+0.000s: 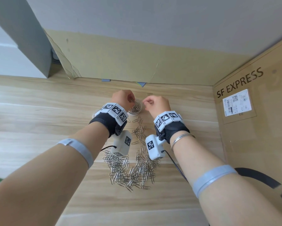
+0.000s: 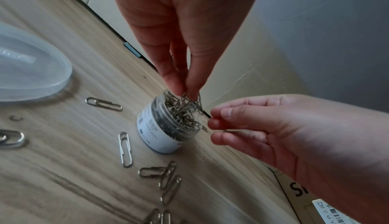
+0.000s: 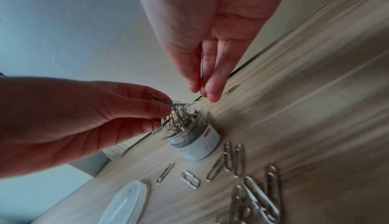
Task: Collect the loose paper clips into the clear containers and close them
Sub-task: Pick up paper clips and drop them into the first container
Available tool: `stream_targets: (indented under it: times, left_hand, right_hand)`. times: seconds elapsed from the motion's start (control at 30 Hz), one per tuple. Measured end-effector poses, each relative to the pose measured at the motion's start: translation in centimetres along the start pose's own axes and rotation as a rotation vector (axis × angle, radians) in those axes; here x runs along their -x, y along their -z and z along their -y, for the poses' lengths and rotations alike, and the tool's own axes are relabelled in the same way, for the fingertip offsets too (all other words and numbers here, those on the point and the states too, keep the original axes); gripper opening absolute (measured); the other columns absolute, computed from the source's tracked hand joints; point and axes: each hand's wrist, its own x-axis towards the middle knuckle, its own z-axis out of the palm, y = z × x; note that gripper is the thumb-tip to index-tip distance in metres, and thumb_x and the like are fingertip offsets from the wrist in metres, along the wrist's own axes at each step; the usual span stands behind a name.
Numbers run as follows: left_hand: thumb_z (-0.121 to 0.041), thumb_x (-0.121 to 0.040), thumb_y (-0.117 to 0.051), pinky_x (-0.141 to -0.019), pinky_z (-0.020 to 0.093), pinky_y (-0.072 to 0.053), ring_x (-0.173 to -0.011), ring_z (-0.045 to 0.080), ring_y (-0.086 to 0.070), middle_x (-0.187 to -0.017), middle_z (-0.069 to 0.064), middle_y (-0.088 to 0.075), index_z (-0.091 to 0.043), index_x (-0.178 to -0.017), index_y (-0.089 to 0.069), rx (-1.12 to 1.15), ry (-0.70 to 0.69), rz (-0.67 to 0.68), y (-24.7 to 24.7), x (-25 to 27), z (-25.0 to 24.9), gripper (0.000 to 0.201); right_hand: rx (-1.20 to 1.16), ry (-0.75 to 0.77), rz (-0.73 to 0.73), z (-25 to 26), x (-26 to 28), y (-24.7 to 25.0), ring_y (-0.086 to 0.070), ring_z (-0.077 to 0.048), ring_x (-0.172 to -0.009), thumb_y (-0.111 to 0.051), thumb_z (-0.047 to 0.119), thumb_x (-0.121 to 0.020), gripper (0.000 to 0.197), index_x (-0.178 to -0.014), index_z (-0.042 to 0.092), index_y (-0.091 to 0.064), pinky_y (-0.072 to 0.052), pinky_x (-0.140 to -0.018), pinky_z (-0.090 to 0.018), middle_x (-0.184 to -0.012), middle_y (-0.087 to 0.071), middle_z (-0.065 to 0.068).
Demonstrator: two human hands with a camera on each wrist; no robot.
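A small clear container (image 1: 136, 110) (image 2: 155, 134) (image 3: 202, 146) with a white label stands open on the wooden table, heaped with silver paper clips. My left hand (image 1: 131, 99) (image 2: 185, 91) (image 3: 166, 109) pinches a tangled bunch of clips right over its mouth. My right hand (image 1: 145, 103) (image 2: 212, 122) (image 3: 202, 89) hovers just right of the rim, thumb and fingertips pressed together on a thin sliver of metal, seemingly one clip. Nearer me lies a large pile of loose clips (image 1: 130, 170). The translucent lid (image 2: 31, 69) (image 3: 124, 202) lies flat to the container's left.
A cardboard box (image 1: 251, 111) marked SF EXPRESS walls the right side, and a cardboard sheet (image 1: 137, 59) stands along the back. One stray clip (image 1: 150, 94) (image 3: 232, 89) lies beyond the container. A black cable (image 1: 259, 176) runs by my right forearm.
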Motion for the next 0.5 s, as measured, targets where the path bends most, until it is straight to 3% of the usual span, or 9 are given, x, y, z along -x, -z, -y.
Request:
stream_targets:
  times: [0.17, 0.3, 0.37, 0.4, 0.5]
  left_hand:
    - [-0.011, -0.082, -0.063, -0.079, 0.02, -0.041, -0.102, 0.021, -0.063, -0.109, 0.007, -0.069, -0.01, -0.108, -0.065, 0.067, -0.034, 0.008, -0.3, 0.3, 0.3, 0.026]
    - [-0.016, -0.086, -0.058, -0.082, 0.022, -0.047, -0.096, 0.022, -0.065, -0.105, 0.006, -0.071, -0.015, -0.111, -0.065, 0.144, 0.008, -0.037, -0.2, 0.1, 0.9, 0.026]
    - [-0.01, -0.089, -0.055, -0.085, 0.033, -0.055, -0.088, 0.024, -0.066, -0.105, 0.012, -0.071, -0.011, -0.11, -0.065, 0.311, 0.055, -0.041, -0.1, 0.0, 1.1, 0.023]
    - [-0.006, -0.09, -0.053, -0.081, 0.036, -0.057, -0.084, 0.023, -0.065, -0.105, 0.015, -0.07, -0.007, -0.109, -0.065, 0.391, 0.075, -0.043, 0.0, 0.0, 1.2, 0.023]
    - [-0.001, -0.09, -0.049, -0.061, 0.02, -0.055, -0.077, 0.019, -0.06, -0.104, 0.017, -0.068, -0.004, -0.106, -0.062, 0.388, 0.05, -0.137, 0.1, 0.2, 1.9, 0.021]
  right_hand:
    - [-0.008, -0.038, 0.001, -0.8, 0.1, -0.3, -0.07, -0.02, -0.085, -0.057, 0.015, -0.089, 0.015, -0.093, 0.016, -0.072, -0.056, -0.083, -0.035, -0.095, -0.074, -0.005]
    - [0.025, -0.04, 0.016, -0.7, 0.0, -0.7, -0.067, -0.014, -0.091, -0.061, 0.016, -0.086, 0.015, -0.096, 0.019, -0.072, -0.045, -0.079, -0.016, -0.097, -0.074, 0.0]
    - [0.024, -0.03, 0.03, -0.6, 0.0, -1.0, -0.066, -0.013, -0.093, -0.064, 0.018, -0.085, 0.015, -0.098, 0.02, -0.071, -0.042, -0.078, -0.015, -0.098, -0.074, 0.002]
    - [0.02, -0.02, 0.034, -0.6, 0.0, -1.2, -0.066, -0.013, -0.092, -0.065, 0.02, -0.084, 0.016, -0.099, 0.021, -0.07, -0.043, -0.079, -0.016, -0.098, -0.073, 0.003]
    - [0.008, 0.007, 0.012, -0.5, -0.1, -1.7, -0.064, -0.014, -0.082, -0.07, 0.022, -0.08, 0.018, -0.098, 0.021, -0.067, -0.052, -0.081, -0.026, -0.089, -0.07, 0.005]
